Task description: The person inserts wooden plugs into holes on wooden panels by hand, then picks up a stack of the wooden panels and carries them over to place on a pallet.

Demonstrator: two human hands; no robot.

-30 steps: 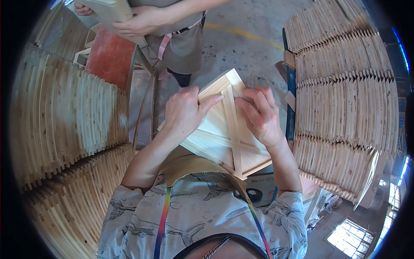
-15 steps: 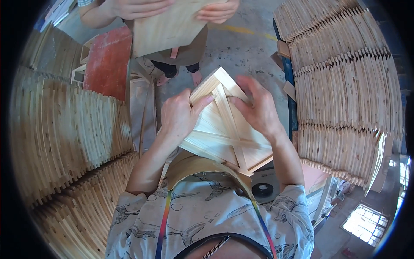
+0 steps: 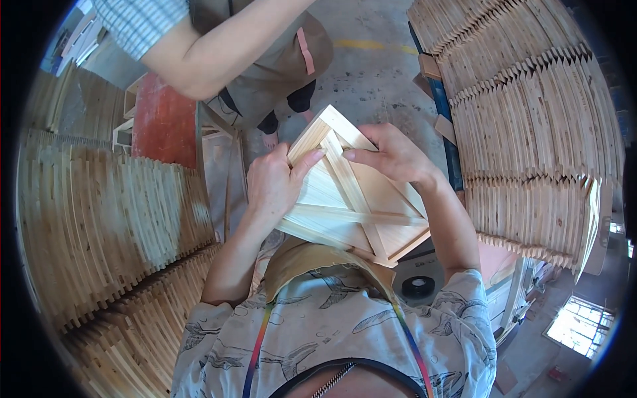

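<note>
Currently, the left hand (image 3: 271, 182) clamps the braced wooden panel (image 3: 373, 191) at ten o'clock, the right hand (image 3: 393, 154) at one, its long brace (image 3: 353, 188) running eleven-to-five.

Workshop surroundings: board stacks (image 3: 113, 225) at 8–9 and 2–3 o'clock, co-worker (image 3: 265, 76) at 11.
Stacks pale, edges showing, some knots visible. Co-worker: checked sleeve (image 3: 146, 26), brown apron (image 3: 285, 86) with pink strip (image 3: 306, 52), dark trousers (image 3: 302, 98). Scuffed red panel (image 3: 164, 126) at 10. Yellow line (image 3: 365, 45) on grey floor (image 3: 358, 79), near 1. Pink surface (image 3: 495, 261) beside the 3 o'clock stack. Black round object (image 3: 418, 286) between 4 and 5, kind unclear. Bright gridded window (image 3: 582, 327) at 4.
</note>
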